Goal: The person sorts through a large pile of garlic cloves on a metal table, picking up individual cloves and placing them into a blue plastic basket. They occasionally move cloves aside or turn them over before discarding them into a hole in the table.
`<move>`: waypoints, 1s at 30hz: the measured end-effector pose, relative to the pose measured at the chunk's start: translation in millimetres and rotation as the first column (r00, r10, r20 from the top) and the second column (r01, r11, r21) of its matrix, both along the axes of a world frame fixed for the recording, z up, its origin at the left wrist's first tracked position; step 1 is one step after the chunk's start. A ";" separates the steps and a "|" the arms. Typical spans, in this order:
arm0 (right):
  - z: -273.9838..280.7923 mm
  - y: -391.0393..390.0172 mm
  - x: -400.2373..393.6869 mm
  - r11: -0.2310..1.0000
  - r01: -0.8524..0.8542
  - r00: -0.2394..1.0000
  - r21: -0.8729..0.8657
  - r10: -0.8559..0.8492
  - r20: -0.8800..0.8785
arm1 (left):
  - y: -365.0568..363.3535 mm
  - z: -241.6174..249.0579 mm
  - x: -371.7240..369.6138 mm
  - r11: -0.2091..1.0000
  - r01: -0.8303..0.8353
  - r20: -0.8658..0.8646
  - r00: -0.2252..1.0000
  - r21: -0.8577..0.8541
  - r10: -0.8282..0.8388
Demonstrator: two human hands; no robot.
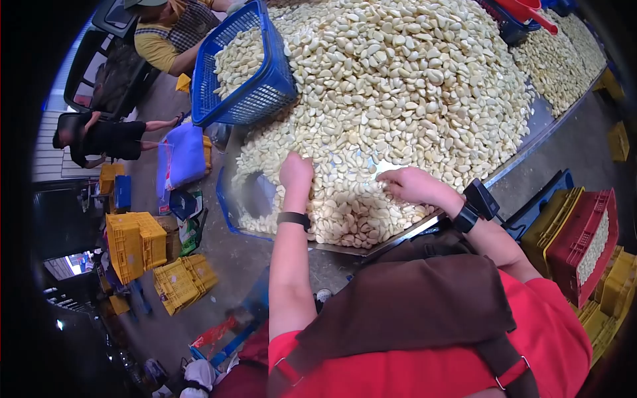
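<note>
A large heap of peeled, pale garlic cloves covers a metal-edged table. My left hand is at the near left part of the heap, its fingers curled closed against the cloves. What those fingers hold, if anything, is hidden. To the right, my right hand reaches in over the cloves with bent fingers, thumb and fingers apart, and no clove shows clearly in it. Between and below both hands lies a nearer layer of cloves, partly in shadow.
A blue basket with cloves stands at the table's left, beside a person in a checked apron. Another person is farther off. Yellow crates sit on the floor at left; a red crate holding cloves is at right.
</note>
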State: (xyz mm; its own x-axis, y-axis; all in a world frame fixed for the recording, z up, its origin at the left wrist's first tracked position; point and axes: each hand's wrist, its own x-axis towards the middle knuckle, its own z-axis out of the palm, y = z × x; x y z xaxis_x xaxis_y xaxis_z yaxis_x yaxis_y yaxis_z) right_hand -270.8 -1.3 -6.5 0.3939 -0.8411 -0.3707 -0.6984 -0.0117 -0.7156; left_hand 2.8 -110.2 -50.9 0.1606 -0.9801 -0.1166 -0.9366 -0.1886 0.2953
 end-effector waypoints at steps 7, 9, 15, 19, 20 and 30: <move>-11.3 -0.7 -18.8 0.733 0.241 0.390 0.636 -0.673 0.629 | 38.2 62.6 -65.0 0.900 0.298 -0.948 0.121 0.319 0.296; 3.1 -1.1 -2.1 0.690 0.219 0.250 0.690 -0.723 0.644 | 61.0 55.8 -99.6 0.829 0.429 -0.934 0.157 0.358 0.322; -26.5 15.8 -30.6 0.656 0.227 0.239 0.720 -0.754 0.611 | 111.0 23.2 -143.5 0.947 0.321 -0.953 0.290 0.007 -0.092; 13.9 23.4 -54.0 0.921 0.333 0.938 0.205 -0.345 0.025 | 90.5 53.6 -80.5 0.931 0.126 -0.836 0.493 0.342 0.241; 14.4 27.0 -61.7 0.979 0.174 0.983 0.104 -0.166 -0.077 | 83.2 47.9 -53.7 0.970 0.050 -0.795 0.584 0.238 0.165; 5.4 35.7 -74.1 0.876 -0.482 0.798 -0.008 0.436 -0.416 | 133.0 47.5 -46.6 0.833 0.499 -0.131 0.866 0.238 -0.482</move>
State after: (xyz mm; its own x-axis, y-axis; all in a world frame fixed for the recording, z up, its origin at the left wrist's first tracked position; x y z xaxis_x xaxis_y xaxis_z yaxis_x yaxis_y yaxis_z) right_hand -345.0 34.5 -1.1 0.5860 -0.6417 -0.4947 -0.8103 -0.4628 -0.3595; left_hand -43.7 22.8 -3.4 -0.3495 -0.8624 -0.3663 -0.9072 0.2138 0.3624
